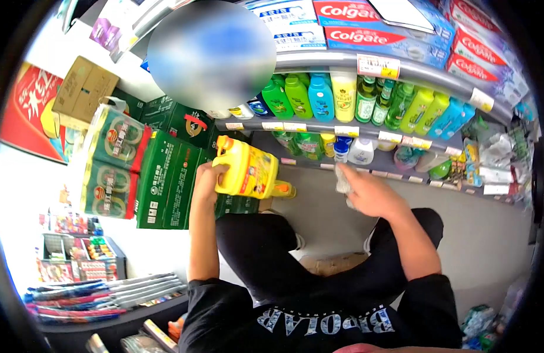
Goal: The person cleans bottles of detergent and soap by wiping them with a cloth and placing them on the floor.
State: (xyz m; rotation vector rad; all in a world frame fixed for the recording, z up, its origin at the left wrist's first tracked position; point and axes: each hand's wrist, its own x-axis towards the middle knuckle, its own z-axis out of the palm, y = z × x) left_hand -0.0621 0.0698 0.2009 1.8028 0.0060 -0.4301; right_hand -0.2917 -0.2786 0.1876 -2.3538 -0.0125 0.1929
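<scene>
A large yellow jug (254,170) with an orange-yellow cap is in my left hand (212,181), which is closed round its handle. Another yellow container (283,189) shows just beyond its lower right side. My right hand (369,191) holds a pale grey cloth (343,179) in front of the bottom shelf. Just above the cloth stands a bottle with a blue top (342,147), next to a white bottle (361,151). Green bottles (309,145) stand further left on that shelf.
Shampoo bottles (322,97) line the middle shelf, with Colgate boxes (366,38) above. Green beer cartons (166,182) and can packs (116,141) are stacked at left, under a brown box (85,88). A low rack (77,259) stands at lower left.
</scene>
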